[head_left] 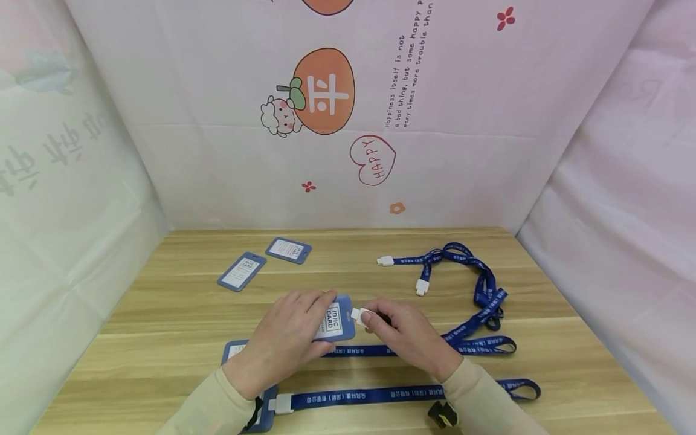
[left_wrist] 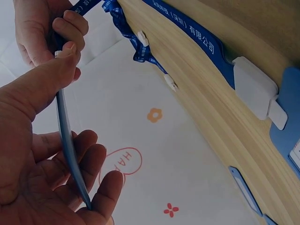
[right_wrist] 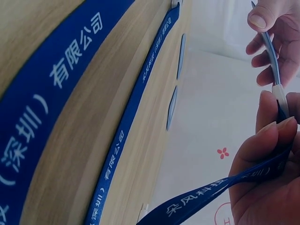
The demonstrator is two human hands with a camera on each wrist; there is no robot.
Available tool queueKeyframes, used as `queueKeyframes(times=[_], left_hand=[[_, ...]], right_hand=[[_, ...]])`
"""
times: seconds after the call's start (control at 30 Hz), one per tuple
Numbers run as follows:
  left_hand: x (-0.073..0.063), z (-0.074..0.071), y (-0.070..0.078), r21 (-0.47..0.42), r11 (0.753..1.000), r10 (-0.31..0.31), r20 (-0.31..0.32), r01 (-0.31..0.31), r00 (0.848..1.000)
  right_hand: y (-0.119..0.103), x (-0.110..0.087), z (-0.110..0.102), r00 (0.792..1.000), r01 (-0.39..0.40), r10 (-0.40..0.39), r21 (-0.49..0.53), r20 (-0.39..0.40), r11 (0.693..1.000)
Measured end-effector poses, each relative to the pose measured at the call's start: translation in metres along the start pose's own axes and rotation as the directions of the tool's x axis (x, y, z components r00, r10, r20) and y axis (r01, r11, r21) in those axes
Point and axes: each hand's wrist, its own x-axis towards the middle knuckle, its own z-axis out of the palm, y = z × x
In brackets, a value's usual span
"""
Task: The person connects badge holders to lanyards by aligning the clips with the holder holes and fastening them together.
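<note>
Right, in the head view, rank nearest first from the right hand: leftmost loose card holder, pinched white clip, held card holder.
From the right hand:
1. White clip: pinched in its fingers.
2. Held card holder: just left, in the left hand.
3. Leftmost loose card holder: farther left, towards the back.

Blue and white are set against tan.
The card holders are framed in blue around white inserts marked with dark lettering; the lanyards are coloured deep blue, patterned with white characters, and tipped with white clips. The worktop is grained in tan and brown; the white backdrop is decorated with orange fruit, red flowers and a red-outlined heart.
</note>
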Motion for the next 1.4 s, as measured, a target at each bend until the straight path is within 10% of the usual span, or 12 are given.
queueKeyframes(times=[1.4], left_hand=[[0.0008,-0.0021,0.0044,0.08,0.995,0.061,-0.003,-0.06,0.998]], right_hand=[[0.0001,-0.0002,-0.0034,0.994,-0.078,0.071,0.069,0.088,0.995]])
